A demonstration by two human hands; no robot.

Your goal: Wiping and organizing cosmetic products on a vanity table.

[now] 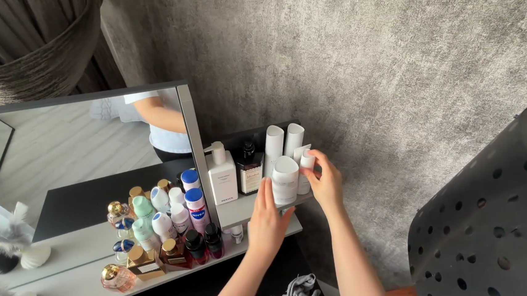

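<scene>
My left hand (267, 219) rests flat and open against the front white tube (285, 179) standing on the shelf (243, 210) beside the mirror (79, 161). My right hand (326, 181) has its grip pinched on a small white tube (306, 159) just behind it, near the pump bottle (222, 177).

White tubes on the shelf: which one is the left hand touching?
The front white tube, nearest the left hand; two taller tubes stand behind it.
</scene>
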